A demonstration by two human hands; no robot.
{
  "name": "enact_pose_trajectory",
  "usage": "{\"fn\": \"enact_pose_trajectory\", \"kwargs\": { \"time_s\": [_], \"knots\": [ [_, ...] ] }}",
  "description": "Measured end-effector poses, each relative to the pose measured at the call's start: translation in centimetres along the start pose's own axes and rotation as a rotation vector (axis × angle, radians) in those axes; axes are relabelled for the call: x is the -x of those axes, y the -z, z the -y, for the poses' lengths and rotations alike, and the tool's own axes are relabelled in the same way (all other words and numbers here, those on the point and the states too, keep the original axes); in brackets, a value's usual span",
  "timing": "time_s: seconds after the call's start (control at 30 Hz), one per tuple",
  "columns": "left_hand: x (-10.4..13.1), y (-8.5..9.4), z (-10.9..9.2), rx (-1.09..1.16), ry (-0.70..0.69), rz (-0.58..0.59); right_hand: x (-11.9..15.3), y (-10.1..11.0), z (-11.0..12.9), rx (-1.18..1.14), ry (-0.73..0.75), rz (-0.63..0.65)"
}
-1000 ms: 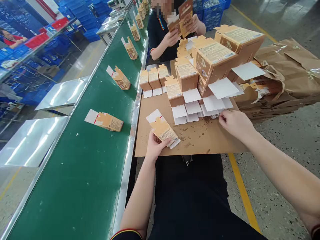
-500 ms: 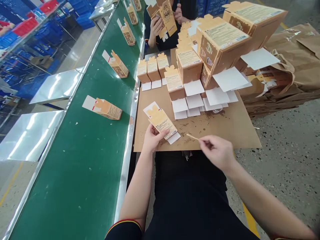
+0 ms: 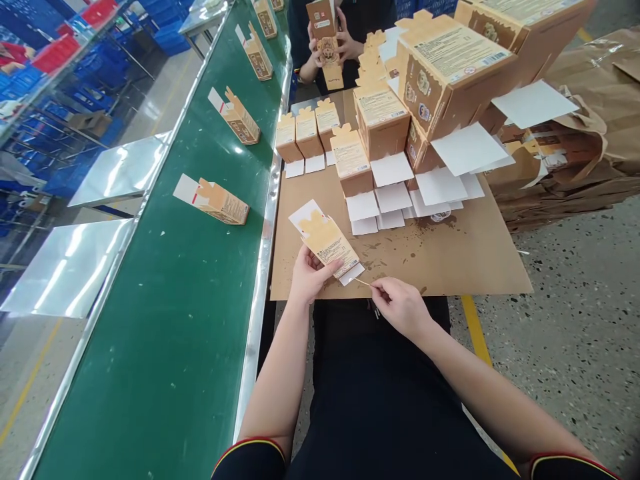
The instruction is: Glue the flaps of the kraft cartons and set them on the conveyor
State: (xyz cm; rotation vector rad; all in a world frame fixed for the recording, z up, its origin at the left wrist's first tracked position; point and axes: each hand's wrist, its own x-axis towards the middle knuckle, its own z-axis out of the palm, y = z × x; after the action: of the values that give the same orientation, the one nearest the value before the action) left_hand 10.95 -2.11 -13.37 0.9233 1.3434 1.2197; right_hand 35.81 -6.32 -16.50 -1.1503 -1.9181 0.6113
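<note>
In my left hand is a tan printed carton, gripped near its lower end and tilted over the cardboard sheet. A white flap sticks out at each end of it. Between the fingertips of my right hand I pinch a thin pale stick. The stick's tip is at the carton's lower white flap; whether it touches cannot be made out. Behind the carton stand stacked cartons, with white flaps hanging out toward me.
Standing cartons line the green conveyor belt on the left, edged by a metal rail. A co-worker's hands hold another carton across the cardboard sheet. Brown paper sacks lie at right.
My right hand has moved left with the stick, to the carton's lower flap. My left hand keeps its hold. The co-worker's carton has turned upright.
</note>
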Motion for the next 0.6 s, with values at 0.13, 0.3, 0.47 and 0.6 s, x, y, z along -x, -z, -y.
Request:
{"fn": "enact_pose_trajectory", "kwargs": {
  "time_s": [0.13, 0.3, 0.47, 0.6],
  "knots": [
    [1.1, -0.4, 0.6, -0.086, -0.062, -0.023, 0.3, 1.5, 0.0, -0.01, -0.061, -0.095],
    [2.4, -0.9, 2.3, -0.224, -0.194, -0.1, 1.6, 3.9, 0.5, -0.02, -0.162, -0.167],
    [3.1, -1.2, 2.4, -0.303, -0.206, -0.122, 2.9, 5.2, 1.4, -0.009, -0.247, -0.209],
    [3.3, -1.0, 1.7, -0.361, -0.184, -0.115, 3.3, 5.6, 1.8, -0.025, -0.257, -0.226]
  ]
}}
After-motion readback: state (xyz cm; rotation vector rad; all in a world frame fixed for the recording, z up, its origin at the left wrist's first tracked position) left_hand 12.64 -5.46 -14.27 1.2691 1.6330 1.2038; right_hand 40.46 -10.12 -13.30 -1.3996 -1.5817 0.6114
